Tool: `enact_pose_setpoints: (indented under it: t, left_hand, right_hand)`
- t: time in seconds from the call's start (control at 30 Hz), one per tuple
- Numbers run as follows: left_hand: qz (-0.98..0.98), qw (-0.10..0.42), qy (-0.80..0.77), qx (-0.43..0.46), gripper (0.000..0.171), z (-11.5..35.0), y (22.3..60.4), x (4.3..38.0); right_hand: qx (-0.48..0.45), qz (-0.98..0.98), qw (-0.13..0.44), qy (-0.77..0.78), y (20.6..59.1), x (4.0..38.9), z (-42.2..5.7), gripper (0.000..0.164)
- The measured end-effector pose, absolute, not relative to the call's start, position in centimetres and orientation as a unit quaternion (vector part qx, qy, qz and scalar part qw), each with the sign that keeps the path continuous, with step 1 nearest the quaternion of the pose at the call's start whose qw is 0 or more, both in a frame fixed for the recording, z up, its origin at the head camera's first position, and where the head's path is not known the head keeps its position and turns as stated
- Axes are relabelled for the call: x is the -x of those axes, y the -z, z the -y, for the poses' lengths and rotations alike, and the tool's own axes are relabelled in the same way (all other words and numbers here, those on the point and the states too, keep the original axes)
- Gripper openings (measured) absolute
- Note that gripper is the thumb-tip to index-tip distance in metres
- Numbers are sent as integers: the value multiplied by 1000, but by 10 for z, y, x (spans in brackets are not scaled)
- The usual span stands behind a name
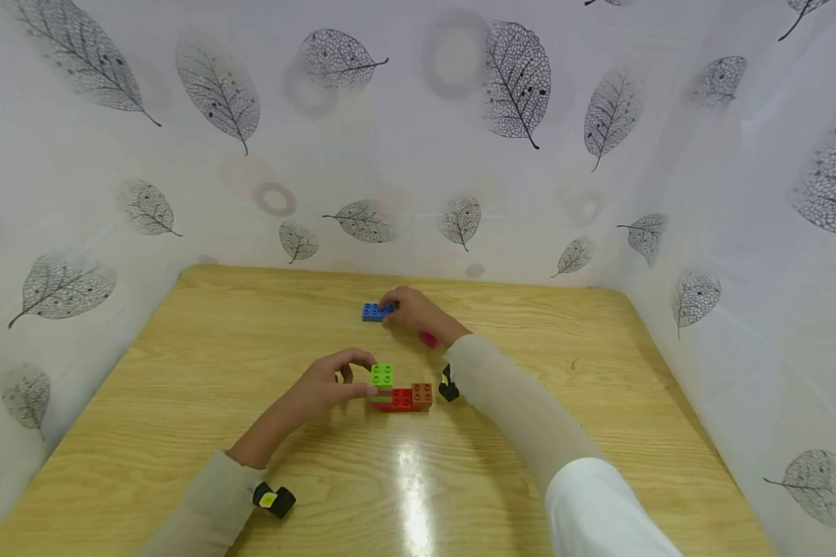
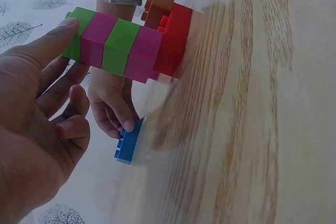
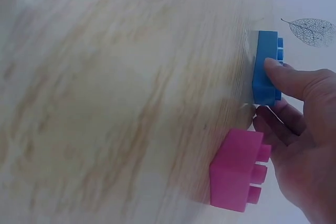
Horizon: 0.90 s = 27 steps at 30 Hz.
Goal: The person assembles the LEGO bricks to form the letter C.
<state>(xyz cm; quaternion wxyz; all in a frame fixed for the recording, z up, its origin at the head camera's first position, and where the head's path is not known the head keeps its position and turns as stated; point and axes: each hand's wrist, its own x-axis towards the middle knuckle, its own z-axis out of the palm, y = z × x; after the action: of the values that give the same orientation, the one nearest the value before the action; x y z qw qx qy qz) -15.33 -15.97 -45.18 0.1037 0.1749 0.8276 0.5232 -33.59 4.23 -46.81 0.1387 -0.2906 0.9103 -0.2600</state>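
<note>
Near the middle of the table, my left hand (image 1: 320,388) pinches the top lime green brick (image 1: 382,376) of a stack between thumb and fingers. Green and pink bricks (image 2: 98,38) alternate down this stack, which stands on one end of a red brick (image 1: 402,398). An orange-brown brick (image 1: 422,394) sits on the red brick's other end. Farther back, my right hand (image 1: 418,311) grips a blue brick (image 1: 372,312) at its right end, thumb on the near side; the brick lies studs up. Some of its fingertips are hidden behind the brick.
A loose pink brick (image 3: 236,171) lies on the table just nearer than the right hand, partly covered by that wrist in the head view. The wooden table (image 1: 181,371) meets a leaf-patterned white sheet (image 1: 404,155) at its back and sides.
</note>
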Motion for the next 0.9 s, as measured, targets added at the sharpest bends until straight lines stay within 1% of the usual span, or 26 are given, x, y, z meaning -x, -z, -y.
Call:
enact_pose_setpoints:
  t: [0.37, 0.53, 0.67, 0.9]
  left_hand:
    - [-827, 100, -520, -188, 36, 159, 454, 154]
    - [-829, 96, -515, -193, 36, 159, 453, 153]
    - [-834, 94, -511, -186, 36, 161, 452, 151]
    - [-832, 94, -511, -193, 37, 161, 451, 152]
  right_hand:
    - [306, -903, 135, 272, 461, 329, -56, 27]
    - [311, -887, 134, 313, 451, 315, -61, 25]
    - [323, -874, 136, 337, 445, 300, -63, 26]
    - [346, -865, 122, 344, 434, 274, -75, 29]
